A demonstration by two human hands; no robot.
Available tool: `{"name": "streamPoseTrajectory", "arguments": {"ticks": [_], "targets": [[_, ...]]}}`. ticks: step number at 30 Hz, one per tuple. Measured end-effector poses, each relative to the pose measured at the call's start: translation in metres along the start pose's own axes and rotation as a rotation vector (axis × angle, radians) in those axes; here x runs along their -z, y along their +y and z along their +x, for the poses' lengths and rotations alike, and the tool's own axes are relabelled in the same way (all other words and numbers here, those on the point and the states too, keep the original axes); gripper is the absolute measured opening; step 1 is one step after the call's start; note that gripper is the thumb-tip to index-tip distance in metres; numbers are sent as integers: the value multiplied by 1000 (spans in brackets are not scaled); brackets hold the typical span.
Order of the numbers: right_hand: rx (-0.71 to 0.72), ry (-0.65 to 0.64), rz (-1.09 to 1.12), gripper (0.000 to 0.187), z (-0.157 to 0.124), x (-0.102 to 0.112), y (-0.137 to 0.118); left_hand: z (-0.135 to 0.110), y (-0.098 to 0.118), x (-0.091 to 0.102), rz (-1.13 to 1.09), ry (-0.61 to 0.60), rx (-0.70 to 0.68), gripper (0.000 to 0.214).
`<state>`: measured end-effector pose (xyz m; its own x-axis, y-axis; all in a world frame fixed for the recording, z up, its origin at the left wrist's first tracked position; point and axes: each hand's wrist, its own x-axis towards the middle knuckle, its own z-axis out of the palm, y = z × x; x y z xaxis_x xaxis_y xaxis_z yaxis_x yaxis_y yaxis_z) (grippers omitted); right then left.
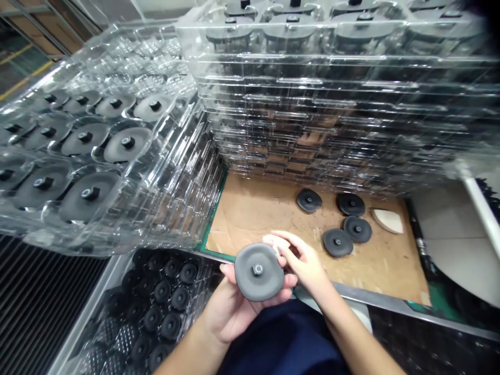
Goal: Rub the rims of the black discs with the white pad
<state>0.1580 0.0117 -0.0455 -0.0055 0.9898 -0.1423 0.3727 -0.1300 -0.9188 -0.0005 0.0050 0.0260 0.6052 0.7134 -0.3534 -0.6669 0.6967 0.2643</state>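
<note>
My left hand (228, 307) holds a dark grey round disc (259, 271) with a small metal hub in its middle, fingers wrapped behind and under it. Just to the right of the disc, my right hand (302, 260) has curled fingers touching the disc's edge; a pale bit shows by its fingertips, and I cannot make out what it is. Both hands hover over the near edge of a brown board (250, 213). On that board lie several loose grey discs (338, 242) to the right of my hands.
Tall stacks of clear plastic trays (344, 104) filled with grey discs stand behind the board. More trays (89, 156) with discs lean at the left. A clear tray (164, 302) of small black round parts sits low left. A pale wedge-shaped piece (388, 220) lies far right.
</note>
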Motion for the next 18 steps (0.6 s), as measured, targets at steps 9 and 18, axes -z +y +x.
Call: {"name": "streamPoseTrajectory", "arguments": {"ticks": [9, 18], "targets": [[118, 199, -119, 37, -44, 8, -1, -3, -10, 13, 1136, 25, -634, 105], [436, 156, -249, 50, -64, 34, -18, -5, -9, 11, 1304, 77, -574, 102]]}}
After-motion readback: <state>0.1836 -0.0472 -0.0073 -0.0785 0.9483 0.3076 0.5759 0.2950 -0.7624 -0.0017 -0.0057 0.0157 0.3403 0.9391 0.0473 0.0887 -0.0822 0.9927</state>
